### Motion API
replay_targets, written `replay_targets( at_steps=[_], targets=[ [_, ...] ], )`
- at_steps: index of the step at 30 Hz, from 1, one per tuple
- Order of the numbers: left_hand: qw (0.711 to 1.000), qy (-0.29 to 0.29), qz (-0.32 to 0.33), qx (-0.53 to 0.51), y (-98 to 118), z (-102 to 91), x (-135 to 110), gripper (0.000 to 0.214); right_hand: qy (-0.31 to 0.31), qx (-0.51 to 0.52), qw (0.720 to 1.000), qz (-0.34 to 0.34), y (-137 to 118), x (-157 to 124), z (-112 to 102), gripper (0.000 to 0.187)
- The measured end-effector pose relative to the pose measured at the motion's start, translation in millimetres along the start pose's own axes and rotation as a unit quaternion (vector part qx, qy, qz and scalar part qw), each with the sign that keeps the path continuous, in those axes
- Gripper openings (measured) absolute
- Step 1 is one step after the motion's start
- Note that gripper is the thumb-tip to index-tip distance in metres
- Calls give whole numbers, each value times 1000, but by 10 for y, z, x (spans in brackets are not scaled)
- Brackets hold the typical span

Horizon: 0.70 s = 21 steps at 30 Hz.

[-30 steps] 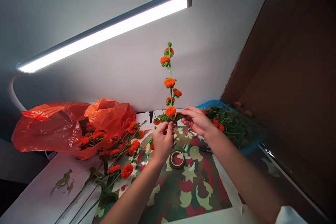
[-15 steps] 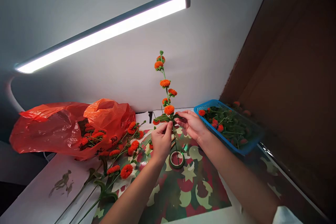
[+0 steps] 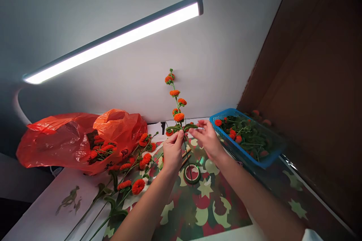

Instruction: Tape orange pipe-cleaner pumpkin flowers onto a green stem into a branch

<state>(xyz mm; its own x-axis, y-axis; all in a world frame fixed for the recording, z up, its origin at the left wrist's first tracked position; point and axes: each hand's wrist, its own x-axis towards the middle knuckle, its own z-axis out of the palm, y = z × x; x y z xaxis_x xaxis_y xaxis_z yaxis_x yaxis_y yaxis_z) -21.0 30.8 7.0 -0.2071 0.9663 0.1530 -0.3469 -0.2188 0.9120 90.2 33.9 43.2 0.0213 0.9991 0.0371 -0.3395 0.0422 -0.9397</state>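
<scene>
My left hand [image 3: 173, 150] pinches an artificial flower stem [image 3: 178, 117] between thumb and fingers, just below its green leaves. The stem stands nearly upright and carries several orange fuzzy blossoms, with a small green bud at the top. Its thin lower end runs down in front of a roll of green tape [image 3: 185, 177] on the table. My right hand [image 3: 210, 141] is beside the right-hand leaf [image 3: 190, 126], fingers apart and close to the leaf tip. Whether a fingertip touches the leaf I cannot tell.
Finished-looking orange flower stems [image 3: 138, 186] lie at the left, by a red plastic bag [image 3: 56, 135] with more blossoms inside. A blue basket [image 3: 226, 112] of flowers stands at the right, near a cardboard panel [image 3: 305, 83]. A lit lamp [image 3: 118, 43] hangs above the patterned mat [image 3: 209, 211].
My right hand has moved slightly away from the stem, and its fingers have come off the right leaf's base. That leaf now spreads out sideways. The flower stem sits lower in view.
</scene>
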Motion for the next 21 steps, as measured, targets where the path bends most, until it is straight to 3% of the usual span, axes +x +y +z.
replay_targets(
  at_steps=[3,7,10,13,17,21],
  targets=[
    [1000,13,10,14,33,-6,-5,31,5,-148,985,-91,130,-156,27,57],
    [999,25,16,27,77,-4,-11,33,-11,-141,988,-68,201,-172,83,65],
    [998,30,26,46,82,-8,-5,34,-10,-166,984,-61,190,-108,93,53],
    [995,31,39,87,63,-11,2,36,9,-223,969,-104,170,-91,87,36],
    [989,39,52,131,26,0,-9,39,76,-262,943,-191,192,-153,117,35],
    [988,43,71,131,8,11,-22,37,106,-283,935,-185,265,-162,146,25]
  ],
)
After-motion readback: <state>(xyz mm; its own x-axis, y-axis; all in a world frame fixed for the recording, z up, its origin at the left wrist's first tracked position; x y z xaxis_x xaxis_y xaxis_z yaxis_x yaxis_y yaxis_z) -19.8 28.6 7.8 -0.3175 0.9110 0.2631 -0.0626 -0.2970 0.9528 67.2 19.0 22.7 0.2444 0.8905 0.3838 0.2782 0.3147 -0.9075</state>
